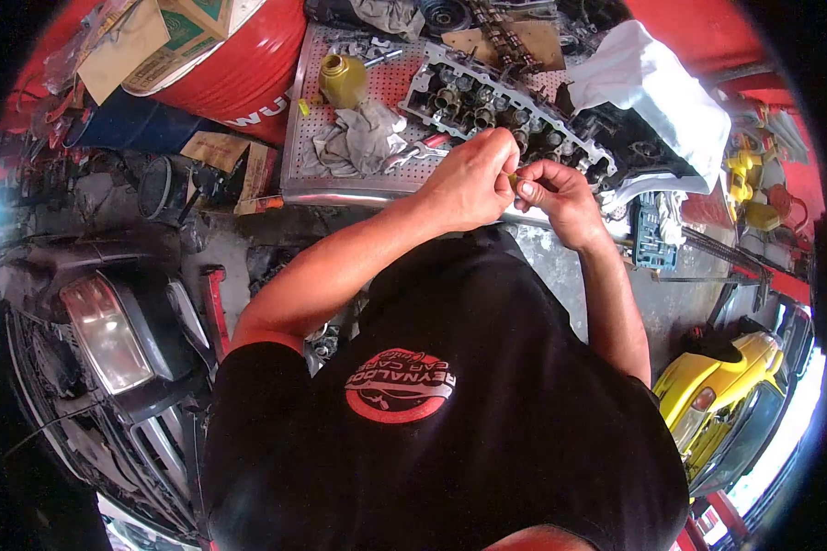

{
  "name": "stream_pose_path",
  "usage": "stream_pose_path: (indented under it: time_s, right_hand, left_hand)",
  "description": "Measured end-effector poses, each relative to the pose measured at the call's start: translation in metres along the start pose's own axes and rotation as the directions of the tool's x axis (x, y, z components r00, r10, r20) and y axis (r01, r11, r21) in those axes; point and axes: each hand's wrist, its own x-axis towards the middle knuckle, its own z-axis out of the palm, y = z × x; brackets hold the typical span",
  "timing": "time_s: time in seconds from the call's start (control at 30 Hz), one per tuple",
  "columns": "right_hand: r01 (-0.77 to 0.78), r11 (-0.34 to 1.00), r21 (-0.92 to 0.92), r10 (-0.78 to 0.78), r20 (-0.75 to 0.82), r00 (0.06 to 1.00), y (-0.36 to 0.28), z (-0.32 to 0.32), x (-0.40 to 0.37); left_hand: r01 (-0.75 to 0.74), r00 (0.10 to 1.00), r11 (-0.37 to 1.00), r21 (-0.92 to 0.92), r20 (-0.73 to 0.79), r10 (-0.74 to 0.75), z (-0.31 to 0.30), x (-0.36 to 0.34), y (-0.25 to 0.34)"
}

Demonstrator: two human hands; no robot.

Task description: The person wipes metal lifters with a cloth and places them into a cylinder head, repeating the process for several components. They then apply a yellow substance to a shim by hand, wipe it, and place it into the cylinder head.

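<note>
My left hand (473, 179) is closed in a fist over the near edge of the perforated metal bench top (294, 170). Close against it, my right hand (565, 200) has thumb and fingers pinched together. A small yellow-green piece (513, 178) shows between the two hands; its kind is too small to make out. Just beyond them lies an engine cylinder head (487, 115), partly covered by my hands. To the left are red-handled pliers (418, 154), a crumpled grey rag (363, 138) and an open yellow-green bottle (343, 83) standing upright.
Camshafts (501, 37) lie on cardboard at the back. White cloth (652, 87) drapes over dark parts at right, near a blue tool case (657, 230). A red drum (257, 78) stands left of the bench. Cars flank me, including a yellow one (730, 395).
</note>
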Motion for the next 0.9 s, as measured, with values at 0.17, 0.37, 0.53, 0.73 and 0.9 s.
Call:
stream_pose_path:
  time_s: [0.17,0.37,0.53,0.73,0.9]
  right_hand:
    - [0.035,0.999,-0.002,-0.035,-0.007,0.999,0.01,0.0,0.009]
    - [0.005,0.998,0.07,0.0,-0.071,0.997,0.011,0.01,0.013]
    - [-0.014,0.934,0.357,0.032,-0.044,0.999,0.02,0.009,0.018]
    - [-0.035,0.814,0.58,0.095,-0.073,0.993,0.021,0.009,0.019]
    - [-0.025,0.788,0.615,0.102,-0.09,0.991,0.018,-0.001,0.016]
  left_hand:
    - [-0.172,0.979,0.982,0.08,-0.093,0.179,0.001,-0.004,-0.006]
    - [-0.222,0.958,0.971,0.09,-0.168,0.234,0.001,-0.011,-0.013]
    - [-0.204,0.949,0.977,0.067,-0.23,0.214,0.001,-0.018,-0.018]
    - [-0.114,0.966,0.993,0.022,-0.231,0.116,-0.001,-0.019,-0.019]
    - [-0.146,0.97,0.977,0.154,-0.174,0.172,-0.016,-0.007,-0.008]
